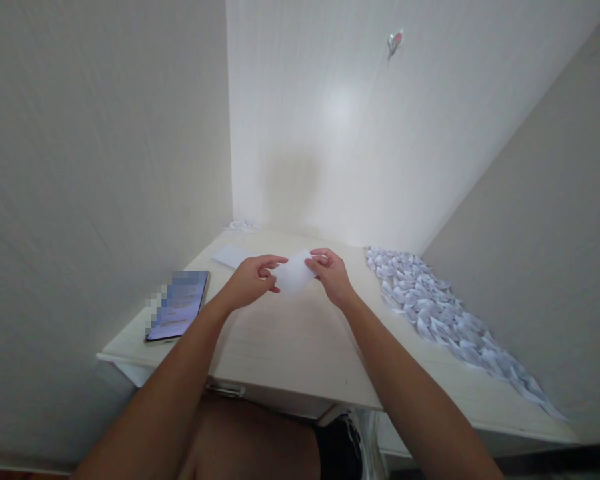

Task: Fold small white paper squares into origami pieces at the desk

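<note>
Both hands, left hand (253,280), right hand (331,272), pinch paper slip (294,273) above desk (290,340).

Pale wood-grain bench (290,347) set into a corner. Off-white walls: left wall (105,167), far wall (340,133), right wall (545,220), the side walls shadowed. Soft bright patch of light on far wall. Small hook (395,42) high on far wall. Metal drawer handle (225,389) under near bench edge.

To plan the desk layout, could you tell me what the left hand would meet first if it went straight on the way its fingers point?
The left hand points rightward, so it would first meet the small white paper sheet it already pinches, then probably the right hand.
</note>
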A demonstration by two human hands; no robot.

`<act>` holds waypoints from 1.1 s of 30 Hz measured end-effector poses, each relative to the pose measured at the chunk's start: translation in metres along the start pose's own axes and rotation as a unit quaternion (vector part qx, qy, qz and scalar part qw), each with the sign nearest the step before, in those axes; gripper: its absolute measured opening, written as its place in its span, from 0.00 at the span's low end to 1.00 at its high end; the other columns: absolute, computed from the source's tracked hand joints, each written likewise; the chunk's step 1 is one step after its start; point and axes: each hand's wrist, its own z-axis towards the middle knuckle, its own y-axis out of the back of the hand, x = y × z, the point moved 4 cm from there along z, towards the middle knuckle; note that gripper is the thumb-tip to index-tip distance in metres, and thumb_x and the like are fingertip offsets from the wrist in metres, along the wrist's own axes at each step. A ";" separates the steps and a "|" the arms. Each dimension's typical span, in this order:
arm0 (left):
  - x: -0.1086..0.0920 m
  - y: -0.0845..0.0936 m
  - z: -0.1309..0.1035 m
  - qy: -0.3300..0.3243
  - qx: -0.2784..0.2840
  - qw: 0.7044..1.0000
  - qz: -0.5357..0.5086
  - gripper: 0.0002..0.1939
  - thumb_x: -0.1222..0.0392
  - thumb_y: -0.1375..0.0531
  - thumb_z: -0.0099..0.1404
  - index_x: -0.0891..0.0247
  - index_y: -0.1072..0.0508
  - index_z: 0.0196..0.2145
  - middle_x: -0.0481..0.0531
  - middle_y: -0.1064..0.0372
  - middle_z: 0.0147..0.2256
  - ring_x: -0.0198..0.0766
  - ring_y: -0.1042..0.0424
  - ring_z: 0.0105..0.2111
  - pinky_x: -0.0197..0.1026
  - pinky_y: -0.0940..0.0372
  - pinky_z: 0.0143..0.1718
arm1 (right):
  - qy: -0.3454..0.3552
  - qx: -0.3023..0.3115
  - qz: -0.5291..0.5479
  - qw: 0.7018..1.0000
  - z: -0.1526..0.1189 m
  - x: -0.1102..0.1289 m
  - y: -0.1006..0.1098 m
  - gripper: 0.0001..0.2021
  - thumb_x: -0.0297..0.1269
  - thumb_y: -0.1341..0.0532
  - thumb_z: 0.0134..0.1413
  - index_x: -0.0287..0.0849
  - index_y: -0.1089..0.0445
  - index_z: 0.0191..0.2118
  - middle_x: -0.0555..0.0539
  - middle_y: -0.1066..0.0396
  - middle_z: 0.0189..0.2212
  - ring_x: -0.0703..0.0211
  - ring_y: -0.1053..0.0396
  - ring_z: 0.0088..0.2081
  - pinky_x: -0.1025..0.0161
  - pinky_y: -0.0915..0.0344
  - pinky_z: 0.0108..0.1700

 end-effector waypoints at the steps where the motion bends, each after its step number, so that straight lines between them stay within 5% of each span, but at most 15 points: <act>1: 0.000 0.000 -0.003 -0.010 0.041 0.999 0.008 0.24 0.63 0.37 0.50 0.64 0.20 0.46 0.57 0.21 0.44 0.42 0.21 0.34 0.46 0.24 0.35 | -0.005 -0.002 -0.001 1.000 0.000 0.000 0.001 0.21 0.46 0.26 0.38 0.44 0.30 0.38 0.53 0.27 0.28 0.63 0.32 0.29 0.64 0.36 0.33; 4: 0.000 0.001 -0.010 -0.043 0.092 0.992 0.075 0.22 0.64 0.40 0.53 0.61 0.19 0.47 0.56 0.20 0.43 0.42 0.20 0.37 0.45 0.25 0.40 | -0.019 0.026 -0.009 0.999 -0.001 0.001 0.001 0.21 0.44 0.25 0.37 0.44 0.31 0.36 0.54 0.27 0.26 0.63 0.32 0.27 0.65 0.38 0.30; 12: -0.001 -0.011 -0.013 -0.130 0.079 0.978 0.143 0.10 0.58 0.34 0.59 0.58 0.16 0.39 0.56 0.22 0.44 0.39 0.23 0.37 0.40 0.26 0.36 | -0.030 0.058 -0.041 0.997 -0.009 0.003 -0.009 0.22 0.45 0.24 0.38 0.44 0.32 0.36 0.51 0.23 0.28 0.61 0.30 0.26 0.64 0.37 0.29; 15: -0.005 -0.016 -0.014 -0.147 0.035 0.982 0.117 0.10 0.53 0.36 0.63 0.59 0.16 0.35 0.56 0.23 0.43 0.40 0.24 0.39 0.37 0.26 0.32 | -0.047 0.087 -0.018 0.995 -0.012 0.002 -0.017 0.21 0.46 0.23 0.39 0.45 0.31 0.35 0.53 0.26 0.26 0.64 0.33 0.23 0.66 0.38 0.26; 20: 0.001 -0.012 -0.011 -0.077 -0.111 0.990 -0.033 0.14 0.50 0.34 0.61 0.65 0.19 0.33 0.56 0.24 0.39 0.41 0.23 0.35 0.40 0.22 0.29 | -0.080 0.123 0.127 0.981 -0.018 0.010 -0.026 0.22 0.57 0.29 0.46 0.48 0.28 0.40 0.50 0.25 0.37 0.57 0.26 0.36 0.57 0.25 0.36; 22: 0.006 -0.009 -0.010 -0.056 -0.146 0.985 -0.076 0.15 0.50 0.32 0.59 0.67 0.21 0.33 0.55 0.24 0.35 0.41 0.23 0.33 0.41 0.21 0.28 | -0.081 0.138 0.126 0.979 -0.020 0.012 -0.028 0.23 0.55 0.27 0.45 0.50 0.27 0.45 0.49 0.25 0.42 0.53 0.25 0.42 0.52 0.22 0.40; 26: 0.012 -0.006 -0.007 -0.039 -0.157 0.981 -0.111 0.19 0.53 0.30 0.56 0.68 0.23 0.42 0.54 0.25 0.36 0.41 0.21 0.34 0.41 0.21 0.27 | -0.063 0.101 0.049 0.992 -0.021 0.009 -0.027 0.16 0.44 0.24 0.43 0.44 0.24 0.37 0.48 0.24 0.36 0.57 0.26 0.38 0.56 0.21 0.37; 33: 0.015 -0.007 -0.007 -0.017 -0.160 0.981 -0.109 0.27 0.55 0.32 0.58 0.67 0.27 0.53 0.55 0.30 0.41 0.39 0.22 0.34 0.42 0.20 0.28 | -0.046 0.058 0.005 0.997 -0.018 0.002 -0.026 0.15 0.45 0.24 0.40 0.41 0.24 0.29 0.48 0.24 0.31 0.59 0.27 0.33 0.60 0.22 0.33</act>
